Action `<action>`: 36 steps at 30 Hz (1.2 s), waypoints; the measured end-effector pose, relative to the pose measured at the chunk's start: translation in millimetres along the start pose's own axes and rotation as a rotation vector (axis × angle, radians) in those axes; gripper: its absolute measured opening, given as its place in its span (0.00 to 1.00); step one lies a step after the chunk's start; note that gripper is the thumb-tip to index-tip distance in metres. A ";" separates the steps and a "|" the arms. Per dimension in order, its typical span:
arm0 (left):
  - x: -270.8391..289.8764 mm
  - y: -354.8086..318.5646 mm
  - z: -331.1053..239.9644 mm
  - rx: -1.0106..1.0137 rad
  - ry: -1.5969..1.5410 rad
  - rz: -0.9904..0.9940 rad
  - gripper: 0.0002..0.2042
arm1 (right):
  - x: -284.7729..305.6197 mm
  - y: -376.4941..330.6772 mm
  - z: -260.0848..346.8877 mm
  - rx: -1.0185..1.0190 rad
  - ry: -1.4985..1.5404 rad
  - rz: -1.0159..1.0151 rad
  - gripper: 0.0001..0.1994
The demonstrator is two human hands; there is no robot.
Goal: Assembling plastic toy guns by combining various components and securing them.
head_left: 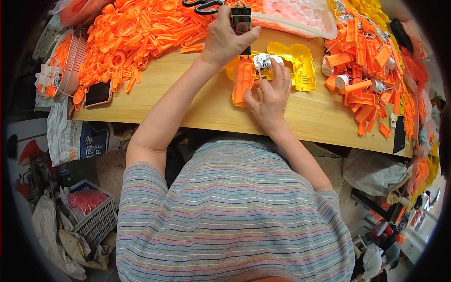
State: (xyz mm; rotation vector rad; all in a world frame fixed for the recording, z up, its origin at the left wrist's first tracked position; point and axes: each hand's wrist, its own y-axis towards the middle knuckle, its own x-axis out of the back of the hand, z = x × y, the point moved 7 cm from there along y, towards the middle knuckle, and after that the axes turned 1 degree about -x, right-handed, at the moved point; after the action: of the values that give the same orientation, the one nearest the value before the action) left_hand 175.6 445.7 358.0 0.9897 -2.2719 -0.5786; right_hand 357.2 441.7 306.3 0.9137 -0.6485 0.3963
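A slip of the dark upright tool (pixel 241 22), gripped at the far left of the yellow shell (pixel 303 61) in your closed left hand (pixel 224 43), could have jolted the white mechanism (pixel 264 61) on the shell's left part, where your half-curled right hand (pixel 272 96) touched it, its grip too hidden to tell.
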 end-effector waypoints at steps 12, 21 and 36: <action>-10.2 -6.1 24.4 -0.045 -0.030 0.008 0.27 | -2.1 -1.8 0.6 -0.014 0.025 -0.030 0.07; -18.1 42.4 -29.2 0.027 -0.089 0.112 0.21 | -0.4 1.7 -2.8 -0.032 0.018 -0.029 0.09; -118.2 139.1 31.7 0.036 0.520 0.703 0.25 | -0.9 0.3 0.7 -0.015 0.060 -0.026 0.09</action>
State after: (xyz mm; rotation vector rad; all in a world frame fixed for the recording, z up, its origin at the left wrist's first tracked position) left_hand 149.2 628.1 376.6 0.2512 -1.9638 0.0276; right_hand 356.1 441.2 306.2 0.8922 -0.5838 0.3940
